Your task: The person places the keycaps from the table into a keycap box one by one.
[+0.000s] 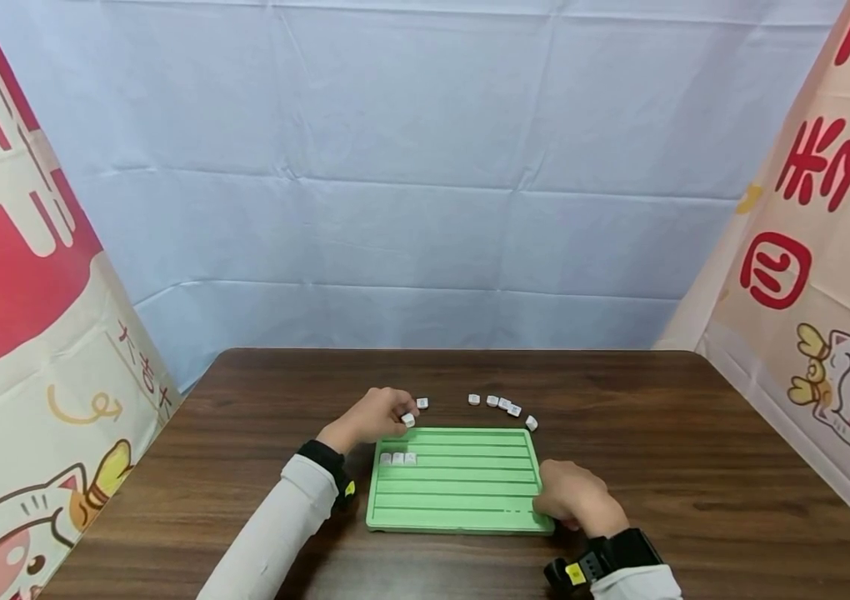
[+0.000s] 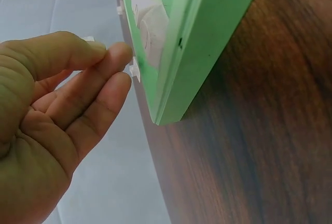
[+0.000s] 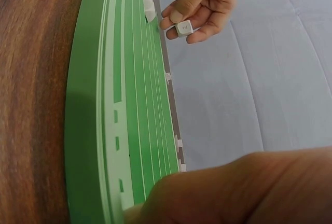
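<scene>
My left hand (image 1: 376, 417) pinches a white keycap (image 3: 184, 27) with a small dark legend, just off the far left corner of a green slotted tray (image 1: 462, 487). In the left wrist view the thumb and fingertips meet, and the cap is mostly hidden behind them. Three white keycaps (image 1: 398, 459) sit side by side at the left end of one of the tray's upper rows. My right hand (image 1: 578, 497) grips the tray's near right edge, its fingertips partly hidden from the head view.
Beyond the tray, several loose white keycaps (image 1: 504, 403) lie scattered on the dark wooden table (image 1: 695, 467). One keycap (image 1: 422, 403) lies close to the left fingers. Another keycap (image 1: 532, 423) is by the far right corner. A pale blue cloth (image 1: 410, 233) hangs behind.
</scene>
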Motion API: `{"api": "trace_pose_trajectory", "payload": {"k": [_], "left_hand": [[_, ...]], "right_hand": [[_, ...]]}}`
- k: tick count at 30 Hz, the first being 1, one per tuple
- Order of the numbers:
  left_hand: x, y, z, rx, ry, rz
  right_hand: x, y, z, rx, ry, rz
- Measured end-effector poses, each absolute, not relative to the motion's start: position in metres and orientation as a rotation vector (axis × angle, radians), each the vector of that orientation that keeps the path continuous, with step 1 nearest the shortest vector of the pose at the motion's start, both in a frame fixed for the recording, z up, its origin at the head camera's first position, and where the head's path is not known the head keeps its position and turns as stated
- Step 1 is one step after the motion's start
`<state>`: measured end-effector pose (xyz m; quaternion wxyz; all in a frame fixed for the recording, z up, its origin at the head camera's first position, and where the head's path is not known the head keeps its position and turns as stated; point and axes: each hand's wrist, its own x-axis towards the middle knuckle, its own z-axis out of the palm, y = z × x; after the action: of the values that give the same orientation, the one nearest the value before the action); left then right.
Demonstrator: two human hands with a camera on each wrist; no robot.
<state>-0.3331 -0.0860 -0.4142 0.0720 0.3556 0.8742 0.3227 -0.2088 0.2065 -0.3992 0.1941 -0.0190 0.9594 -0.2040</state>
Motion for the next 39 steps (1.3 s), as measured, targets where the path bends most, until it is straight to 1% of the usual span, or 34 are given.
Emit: {"api": "trace_pose_trajectory", "payload": {"k": [16, 25, 34, 39], "left_hand": [[-0.33, -0.084, -0.417, 1.051, 2.646, 0.975], [-0.33, -0.084, -0.422, 1.137, 2.716, 0.966], [-0.328, -0.085, -0.423, 1.008, 2.654, 1.16], [-0.326, -0.085, -0.426, 1.028, 2.641, 1.197]], "right_hand": [[-0.21, 0.206, -0.401, -0.034, 2.725, -0.536], [-0.21, 0.206, -0.403, -0.035, 2.714, -0.546], [-0.211, 0.206, -0.404, -0.03, 2.719, -0.54], [-0.212, 0.206, -0.405, -0.029, 2.73, -0.526]]}}
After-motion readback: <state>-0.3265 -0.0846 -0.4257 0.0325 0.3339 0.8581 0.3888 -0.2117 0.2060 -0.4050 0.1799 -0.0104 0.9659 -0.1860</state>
